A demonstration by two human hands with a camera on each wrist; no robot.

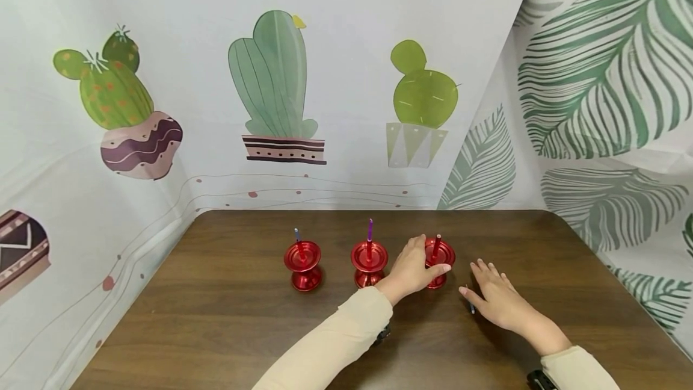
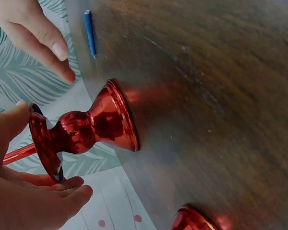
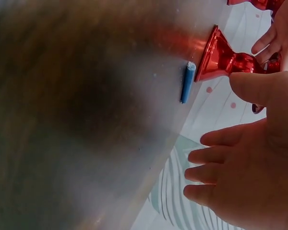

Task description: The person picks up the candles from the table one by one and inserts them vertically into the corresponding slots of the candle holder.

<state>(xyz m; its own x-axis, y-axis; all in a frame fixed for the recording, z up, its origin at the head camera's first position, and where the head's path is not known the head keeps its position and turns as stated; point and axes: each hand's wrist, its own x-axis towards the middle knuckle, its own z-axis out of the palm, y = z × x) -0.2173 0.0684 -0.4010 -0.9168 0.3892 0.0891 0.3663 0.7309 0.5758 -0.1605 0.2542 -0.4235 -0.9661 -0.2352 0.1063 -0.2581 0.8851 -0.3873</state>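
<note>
My left hand [image 1: 412, 266] grips the dish of the right-hand red candle holder [image 2: 77, 129], thumb on one side of the rim and fingers on the other. A short red stem [image 1: 437, 247] rises from this holder's centre. The holder stands upright on the table. To the right, my right hand [image 1: 500, 300] hovers with its fingers extended and spread, holding nothing. A short blue candle [image 3: 187, 84] lies on the tabletop between the two hands, partly hidden by the right thumb in the head view.
Two more red candle holders stand to the left: the middle one [image 1: 369, 263] bears a purple candle [image 1: 370, 230], the far left one [image 1: 305, 280] a blue candle [image 1: 297, 235]. The brown wooden table [image 1: 227, 318] meets a printed cloth backdrop [image 1: 346, 77] behind.
</note>
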